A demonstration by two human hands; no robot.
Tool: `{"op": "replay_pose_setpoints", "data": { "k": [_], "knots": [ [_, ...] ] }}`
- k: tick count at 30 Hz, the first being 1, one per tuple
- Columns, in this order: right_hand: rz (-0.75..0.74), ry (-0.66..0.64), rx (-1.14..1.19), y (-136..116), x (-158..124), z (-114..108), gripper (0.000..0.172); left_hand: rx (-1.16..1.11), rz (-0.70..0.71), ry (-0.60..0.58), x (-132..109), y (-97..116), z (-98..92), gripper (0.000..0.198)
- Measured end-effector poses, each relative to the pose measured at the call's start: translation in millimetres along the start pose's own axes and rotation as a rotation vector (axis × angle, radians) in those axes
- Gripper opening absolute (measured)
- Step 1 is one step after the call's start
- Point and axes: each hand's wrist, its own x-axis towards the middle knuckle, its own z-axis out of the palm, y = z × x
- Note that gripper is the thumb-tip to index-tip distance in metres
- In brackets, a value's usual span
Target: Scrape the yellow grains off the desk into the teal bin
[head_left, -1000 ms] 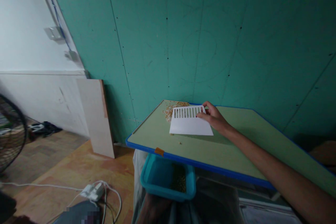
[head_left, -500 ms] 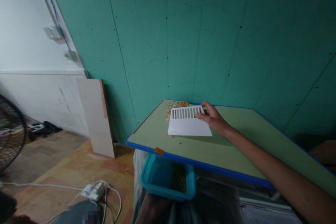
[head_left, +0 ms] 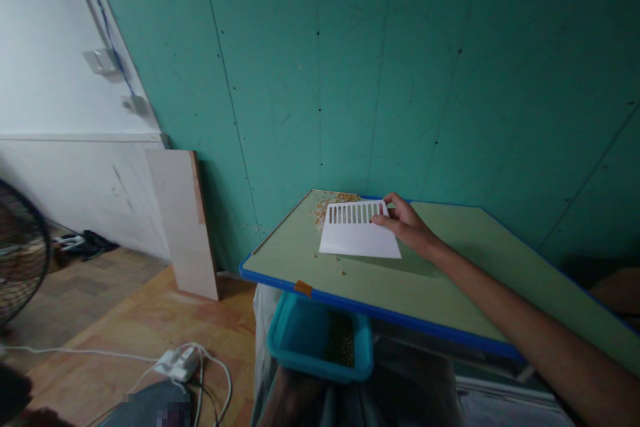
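Note:
My right hand is closed on the slotted upper right corner of a flat white scraper-like sheet, thumb in front. The sheet leans over the pale green tabletop, its straight lower edge toward me. Behind its left side lies a pile of small tan grains. A few loose grains lie in front of it. Below the table's front edge is a turquoise tub with grains in its right part. What seems to be my left hand is in shadow under the tub, its fingers hidden.
The table has a blue edge with orange tape and stands against a green wall. At left are a leaning board, a power strip with white cables and a fan. Part of another person shows at right.
The white sheet's lower edge has lifted and shifted slightly, uncovering a couple of grains in front of it. The tub stays put.

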Motion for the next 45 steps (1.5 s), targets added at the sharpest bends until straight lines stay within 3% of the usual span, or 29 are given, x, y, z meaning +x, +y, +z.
{"op": "replay_pose_setpoints", "data": {
  "k": [9,13,17,22,25,31,39,45],
  "knots": [
    [0.009,-0.159,0.059,-2,-4,8,0.045,-0.019,-0.016,-0.020,0,-7,0.8,0.035],
    [0.006,-0.163,0.078,1,-3,8,0.045,-0.027,-0.027,-0.035,1,-13,0.2,0.036],
    [0.022,-0.196,0.085,5,-2,9,0.045,-0.037,-0.043,-0.055,19,-20,11.1,0.042],
    [0.066,-0.349,0.093,1,-8,12,0.042,-0.060,-0.061,-0.106,50,-31,32.6,0.045],
    [0.063,-0.405,0.089,-5,-12,13,0.039,-0.062,-0.073,-0.126,45,-37,29.7,0.041],
    [0.057,-0.476,0.064,-9,-14,12,0.036,-0.063,-0.092,-0.134,10,-44,4.1,0.036],
    [0.045,-0.535,0.071,-11,-16,15,0.035,-0.152,-0.157,-0.272,47,-61,29.1,0.039],
    [0.040,-0.559,0.083,-11,-19,16,0.035,-0.206,-0.177,-0.293,50,-70,29.4,0.048]
  ]
}}
